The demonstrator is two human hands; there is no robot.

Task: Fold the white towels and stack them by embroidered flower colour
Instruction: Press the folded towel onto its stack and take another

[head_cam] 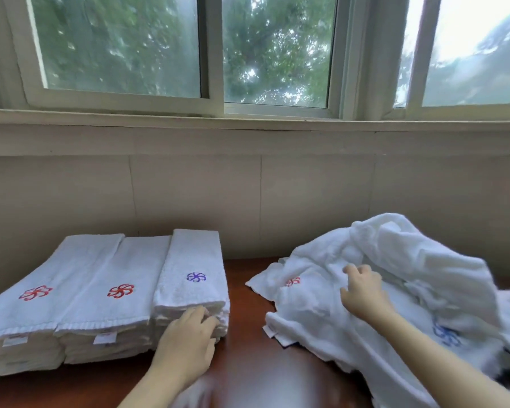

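Closest in, at 6 o'clock, a white patch [189,393] lies on the dark reddish table [248,334], too blurred to identify. Both bare forearms reach up from that bottom edge.

The left hand [186,343], at about 7 o'clock, has its fingers straight and held together. They press flat against the near end of the purple-flower stack [189,254], and it grips nothing. This stack of folded white towels shows a purple flower [196,277] on top and stands tallest of three.

Touching it toward 9 o'clock is the middle stack [136,260], marked with a red flower [120,290]. Next comes the far-left stack [77,257] with a second red flower [36,293]. All three lie side by side with their long edges running away from the camera. Small labels hang at the near ends of the two red ones.

The right hand [362,293], at about 4 o'clock, rests on the loose towels [395,254], a rumpled white heap filling the table from 3 to 5 o'clock. Its fingers are bent and touch the cloth, but I cannot tell whether they pinch a fold. A half-hidden red flower [293,281] shows on the heap's left flap, and a blue flower [446,334] shows beside the right forearm. Bare table separates the heap from the stacks.

Behind, at 12 o'clock, a pale wall [248,201] rises to a window [212,54] with green trees outside.
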